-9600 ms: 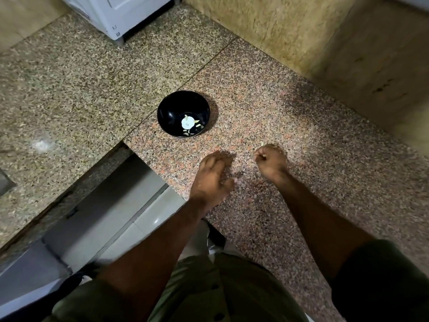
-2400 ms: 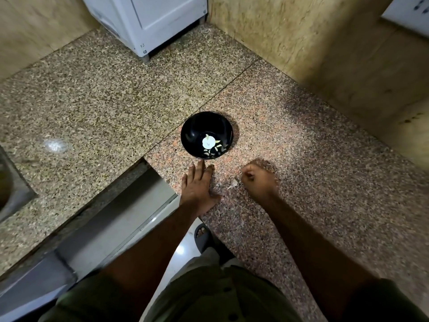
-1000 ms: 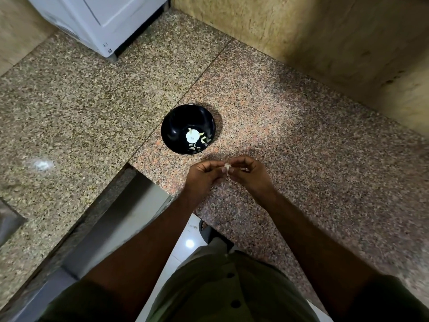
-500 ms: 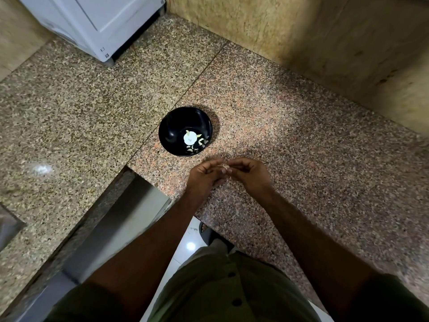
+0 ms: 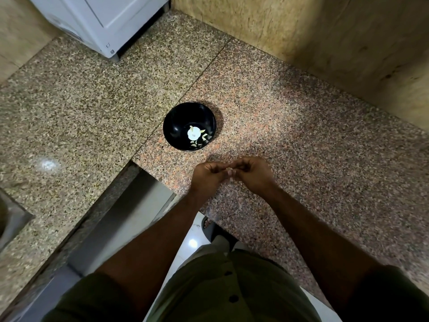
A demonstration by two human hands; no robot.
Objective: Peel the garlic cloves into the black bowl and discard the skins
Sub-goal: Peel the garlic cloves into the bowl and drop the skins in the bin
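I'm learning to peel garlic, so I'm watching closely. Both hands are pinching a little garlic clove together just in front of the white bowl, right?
Not quite: the bowl is black, not white; only the garlic bits inside it are pale. The head view shows this. The rest holds: the left hand and the right hand pinch a small garlic clove between them just in front of it.

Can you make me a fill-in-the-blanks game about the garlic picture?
1. The bowl on the counter is coloured ____.
2. The left hand and right hand pinch one small garlic ____ between them.
3. The white appliance stands at the ____ of the counter.
4. The peeled cloves lie ____ the bowl.

Missing words: black; clove; back; inside
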